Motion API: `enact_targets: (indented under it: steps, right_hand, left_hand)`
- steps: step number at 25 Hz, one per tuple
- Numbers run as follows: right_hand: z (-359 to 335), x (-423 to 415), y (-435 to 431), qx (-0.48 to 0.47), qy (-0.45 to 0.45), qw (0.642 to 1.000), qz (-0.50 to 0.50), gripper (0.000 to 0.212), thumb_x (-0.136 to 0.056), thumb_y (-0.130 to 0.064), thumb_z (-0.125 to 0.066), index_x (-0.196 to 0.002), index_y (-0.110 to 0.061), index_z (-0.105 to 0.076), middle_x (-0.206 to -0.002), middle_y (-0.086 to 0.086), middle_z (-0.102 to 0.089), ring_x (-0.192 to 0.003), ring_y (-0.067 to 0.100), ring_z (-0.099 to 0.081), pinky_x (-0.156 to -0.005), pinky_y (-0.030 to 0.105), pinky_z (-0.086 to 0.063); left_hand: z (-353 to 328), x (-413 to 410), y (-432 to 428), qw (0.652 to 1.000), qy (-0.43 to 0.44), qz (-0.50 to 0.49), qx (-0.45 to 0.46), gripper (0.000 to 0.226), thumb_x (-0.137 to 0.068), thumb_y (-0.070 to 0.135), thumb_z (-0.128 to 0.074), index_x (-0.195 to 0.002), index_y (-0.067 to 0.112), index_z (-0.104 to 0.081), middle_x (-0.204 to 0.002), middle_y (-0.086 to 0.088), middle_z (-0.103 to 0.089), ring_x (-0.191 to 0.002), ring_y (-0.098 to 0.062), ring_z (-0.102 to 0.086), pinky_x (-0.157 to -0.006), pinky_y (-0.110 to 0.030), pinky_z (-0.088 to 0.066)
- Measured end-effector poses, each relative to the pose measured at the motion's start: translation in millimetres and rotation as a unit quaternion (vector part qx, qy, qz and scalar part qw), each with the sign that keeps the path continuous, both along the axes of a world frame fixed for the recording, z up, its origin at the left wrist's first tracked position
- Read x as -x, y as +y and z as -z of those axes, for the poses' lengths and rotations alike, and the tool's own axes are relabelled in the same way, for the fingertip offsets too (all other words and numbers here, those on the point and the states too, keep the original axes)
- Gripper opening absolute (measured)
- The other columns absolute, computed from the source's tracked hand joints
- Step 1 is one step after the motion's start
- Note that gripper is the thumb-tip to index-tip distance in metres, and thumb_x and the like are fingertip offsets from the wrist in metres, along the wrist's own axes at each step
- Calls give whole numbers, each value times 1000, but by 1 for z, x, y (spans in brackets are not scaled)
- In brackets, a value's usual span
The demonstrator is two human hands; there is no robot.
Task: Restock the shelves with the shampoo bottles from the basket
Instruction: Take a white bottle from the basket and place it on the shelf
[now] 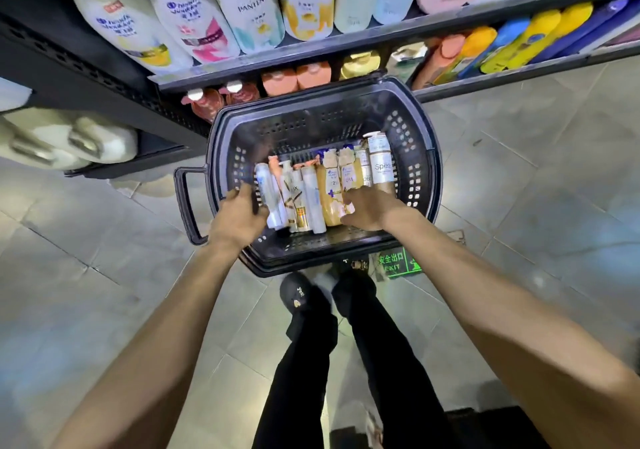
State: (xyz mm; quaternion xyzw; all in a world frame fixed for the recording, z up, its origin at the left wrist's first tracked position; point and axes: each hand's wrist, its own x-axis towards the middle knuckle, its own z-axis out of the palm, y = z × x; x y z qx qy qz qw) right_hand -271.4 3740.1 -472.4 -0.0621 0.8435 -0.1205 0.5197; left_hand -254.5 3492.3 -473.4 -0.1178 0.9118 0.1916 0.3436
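1. The right hand curls finger and thumb round the near end of the yellow bottle. The left hand sits just beside the white bottle, its grip unclear.
2. Both bottles lie flat in the basket.
3. Their long axes run away from the person, caps towards the shelf.

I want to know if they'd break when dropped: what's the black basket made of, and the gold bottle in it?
The basket looks like hard black plastic, slightly glossy: its walls have moulded rows of holes and the rim catches light. The gold bottle seems to be smooth, shiny plastic too, with a printed label, though blur leaves that open.
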Motion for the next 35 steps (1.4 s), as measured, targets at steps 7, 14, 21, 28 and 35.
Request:
enact_targets:
  steps: [7, 14, 21, 28, 35]
  right_hand:
    - [67, -3, -2, -3, -11, 999, 52, 56, -96, -35, -55, -147, -17, -42, -149, 5, -45, -129, 27, -50, -101, 39, -47]
    - [126, 17, -12, 1, 16, 995, 101, 57, -96, -38, -58, -147, -17, -42, -151, 4, -43, -132, 25, -48, -95, 32, -43]
    - [174, 58, -65, 80, 127, 986, 65, 50, -96, -33, -60, -139, -9, -50, -141, 13, -53, -127, 30, -51, -99, 36, -43]
    - [218, 103, -85, 139, 159, 975, 72, 43, -92, -31, -67, -126, -6, -60, -127, 15, -63, -116, 32, -58, -93, 34, -48]
    - [237, 109, -73, 138, 141, 975, 97, 45, -93, -33, -66, -132, -13, -57, -132, 9, -60, -118, 27, -57, -98, 33, -46]
  left_hand:
    - [71, 3, -9, 1000, -17, -7, -19, 48, -98, 22, -56, -142, 7, -42, -134, -25, -52, -123, -44, -53, -102, -47, -45]
    - [139, 16, -9, 998, -3, -40, -47, 51, -98, 20, -57, -143, 4, -38, -130, -27, -50, -119, -45, -54, -92, -43, -47]
    - [210, 24, -4, 990, -19, -132, -37, 54, -95, 18, -61, -138, -1, -34, -135, -28, -51, -123, -46, -53, -96, -44, -45]
    - [268, 32, 0, 982, -9, -186, -10, 53, -94, 22, -68, -131, -6, -43, -130, -26, -60, -118, -40, -61, -90, -38, -49]
    - [282, 40, -9, 978, 1, -209, -11, 36, -93, 24, -70, -116, -1, -61, -117, -18, -67, -93, -29, -62, -77, -31, -46]
